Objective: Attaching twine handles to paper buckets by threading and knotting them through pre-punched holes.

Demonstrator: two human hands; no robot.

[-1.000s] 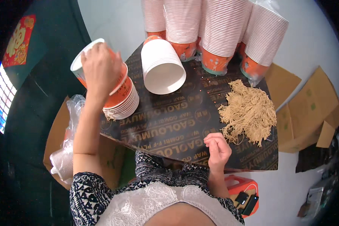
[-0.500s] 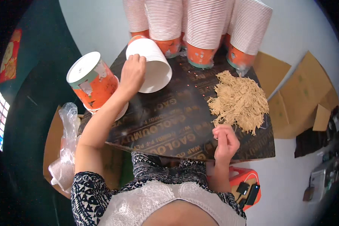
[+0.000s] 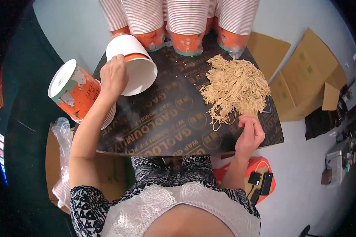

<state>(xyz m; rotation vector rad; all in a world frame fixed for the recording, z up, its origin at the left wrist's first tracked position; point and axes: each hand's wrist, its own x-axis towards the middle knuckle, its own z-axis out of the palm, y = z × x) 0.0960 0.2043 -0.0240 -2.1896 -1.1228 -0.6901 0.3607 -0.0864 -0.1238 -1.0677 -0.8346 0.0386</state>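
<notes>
A nested stack of white-rimmed paper buckets lies on its side at the table's left part, open end toward me. My left hand is closed on the rim of the end paper bucket, which is drawn partly out, so an orange band shows between the rims. At the right lies a loose heap of tan cords. My right hand is at the heap's near edge, its fingers curled closed; what they hold, if anything, is hidden.
Left of my arm, upside-down orange buckets stand nested. Tall wrapped bucket stacks line the table's back. Open cardboard lies at the right. A red stool with black devices is below the right edge; a box with plastic wrap sits lower left.
The end bucket has slid partly out of the lying stack under my left hand, baring an orange band. My right hand has come closer to the cord heap. The whole view has shifted.
</notes>
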